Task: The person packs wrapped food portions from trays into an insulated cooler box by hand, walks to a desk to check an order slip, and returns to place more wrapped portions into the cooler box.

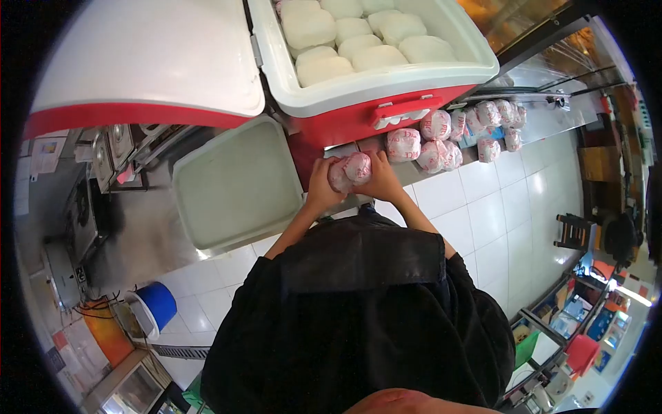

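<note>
Close in front of my body, both hands are wrapped round paper-wrapped rice bundles (357, 168); two rounded shapes with red print show between them. My left hand (323, 185) closes on the left side and my right hand (380, 179) on the right. Just beyond them stands a red and white cooler box (324, 102), its lid (152, 55) swung open to the left. Inside the box lie several pale rounded packets (376, 58). To the right of my right hand, several more wrapped rice bundles (403, 145) sit in a row along the counter, some stacked.
A shallow pale tray (238, 238) lies on the steel counter (148, 228) left of my hands. A glass display case (545, 48) stands at the back right. On the tiled floor (476, 221) are a blue bucket (156, 307) at left and a dark stool (576, 232) at right.
</note>
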Available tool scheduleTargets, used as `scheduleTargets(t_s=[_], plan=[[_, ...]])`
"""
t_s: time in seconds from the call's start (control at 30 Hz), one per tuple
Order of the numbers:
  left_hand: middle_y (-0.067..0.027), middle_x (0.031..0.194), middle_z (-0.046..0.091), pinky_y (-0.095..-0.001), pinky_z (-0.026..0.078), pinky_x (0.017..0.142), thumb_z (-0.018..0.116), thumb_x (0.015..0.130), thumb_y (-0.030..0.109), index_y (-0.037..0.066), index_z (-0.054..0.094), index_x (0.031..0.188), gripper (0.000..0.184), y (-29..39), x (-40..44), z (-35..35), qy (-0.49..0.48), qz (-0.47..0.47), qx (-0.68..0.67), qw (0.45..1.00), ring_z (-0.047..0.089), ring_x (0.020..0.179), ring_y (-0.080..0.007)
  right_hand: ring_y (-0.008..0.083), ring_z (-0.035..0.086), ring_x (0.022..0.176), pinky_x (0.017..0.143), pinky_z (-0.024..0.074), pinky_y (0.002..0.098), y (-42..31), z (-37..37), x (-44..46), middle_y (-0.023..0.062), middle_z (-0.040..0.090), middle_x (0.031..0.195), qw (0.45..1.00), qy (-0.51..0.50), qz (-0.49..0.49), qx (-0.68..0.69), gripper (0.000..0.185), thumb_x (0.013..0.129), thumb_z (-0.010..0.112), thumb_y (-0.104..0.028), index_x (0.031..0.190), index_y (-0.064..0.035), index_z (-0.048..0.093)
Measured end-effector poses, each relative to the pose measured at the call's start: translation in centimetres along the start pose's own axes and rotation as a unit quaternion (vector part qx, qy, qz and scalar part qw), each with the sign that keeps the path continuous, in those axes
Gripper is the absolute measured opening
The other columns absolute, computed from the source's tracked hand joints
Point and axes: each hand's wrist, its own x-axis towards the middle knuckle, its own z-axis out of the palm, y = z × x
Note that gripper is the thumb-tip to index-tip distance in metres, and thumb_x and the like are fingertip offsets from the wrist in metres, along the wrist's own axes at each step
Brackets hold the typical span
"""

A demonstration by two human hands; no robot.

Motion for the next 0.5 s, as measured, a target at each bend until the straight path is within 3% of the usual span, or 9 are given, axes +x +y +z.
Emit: scheduleTargets(t_s=[0.17, 0.2, 0.27, 0.3, 0.37, 0.43, 0.5], plan=[[-0.0137, 0.105, 0.049, -0.038, 0.042, 0.085, 0.082, 0.053, 0.015, 0.006, 0.046, 0.112, 0.07, 2.2, -1.0, -1.6, 0.037, 0.002, -0.061, 0.997, 0.051, 0.097, -0.0302, 0.0361, 0.044, 0.109, 0.093, 0.0396, 0.0423, -1.9, -1.5, -0.9, 0.0212, 0.041, 0.115, 0.997, -0.047, 0.011, 0.062, 0.086, 0.056, 0.083, -0.026, 0.125, -0.002, 0.039], [-0.0133, 0.105, 0.048, -0.0375, 0.041, 0.087, 0.082, 0.053, 0.013, 0.006, 0.045, 0.112, 0.07, 3.0, -1.0, -2.2, 0.044, 0.014, -0.093, 0.995, 0.05, 0.098, -0.0296, 0.0339, 0.041, 0.113, 0.094, 0.0377, 0.0415, -2.3, -2.5, -1.3, 0.0189, 0.039, 0.119, 0.97, -0.099, 0.006, 0.22, 0.087, 0.057, 0.082, -0.023, 0.129, -0.0029, 0.037], [-0.0136, 0.106, 0.046, -0.0372, 0.041, 0.086, 0.077, 0.052, 0.005, 0.007, 0.046, 0.112, 0.068, 6.4, -0.2, -4.4, 0.047, 0.046, -0.113, 0.991, 0.05, 0.098, -0.0305, 0.0318, 0.038, 0.116, 0.096, 0.0358, 0.0406, -4.9, -5.1, -1.6, 0.0166, 0.038, 0.123, 0.917, -0.149, -0.004, 0.371, 0.088, 0.058, 0.081, -0.02, 0.132, -0.0038, 0.036], [-0.0139, 0.106, 0.045, -0.0368, 0.041, 0.085, 0.073, 0.051, -0.003, 0.007, 0.047, 0.112, 0.067, 8.3, 0.5, -5.6, 0.047, 0.076, -0.136, 0.987, 0.049, 0.098, -0.0314, 0.0311, 0.036, 0.12, 0.099, 0.0332, 0.0404, -7.3, -7.3, -1.6, 0.0163, 0.035, 0.127, 0.935, -0.164, -0.052, 0.309, 0.09, 0.059, 0.079, -0.02, 0.135, -0.0047, 0.032], [-0.0141, 0.106, 0.045, -0.0369, 0.041, 0.085, 0.072, 0.051, -0.005, 0.008, 0.047, 0.111, 0.067, 12.0, 1.7, -8.1, 0.042, 0.13, -0.103, 0.985, 0.049, 0.099, -0.0321, 0.0304, 0.033, 0.124, 0.101, 0.0306, 0.0402, -11.1, -11.1, -1.4, 0.016, 0.033, 0.132, 0.949, -0.175, -0.105, 0.239, 0.093, 0.06, 0.078, -0.019, 0.138, -0.0056, 0.029], [-0.0148, 0.106, 0.044, -0.0373, 0.042, 0.085, 0.068, 0.05, -0.009, 0.01, 0.047, 0.111, 0.067, 15.5, 2.8, -10.6, 0.032, 0.205, -0.07, 0.976, 0.047, 0.099, -0.0332, 0.0332, 0.028, 0.13, 0.104, 0.0265, 0.0373, -13.6, -13.9, -1.2, 0.0214, 0.024, 0.14, 0.961, -0.157, -0.169, 0.151, 0.092, 0.058, 0.077, -0.018, 0.137, -0.0042, 0.031], [-0.0151, 0.107, 0.043, -0.0373, 0.042, 0.085, 0.069, 0.049, -0.009, 0.011, 0.047, 0.111, 0.068, 18.2, 3.6, -11.8, 0.036, 0.265, -0.078, 0.96, 0.047, 0.1, -0.0329, 0.0325, 0.027, 0.131, 0.104, 0.0267, 0.0378, -14.9, -15.1, -0.7, 0.0205, 0.023, 0.141, 0.951, -0.109, -0.218, 0.19, 0.095, 0.054, 0.077, -0.021, 0.136, -0.0044, 0.033]])
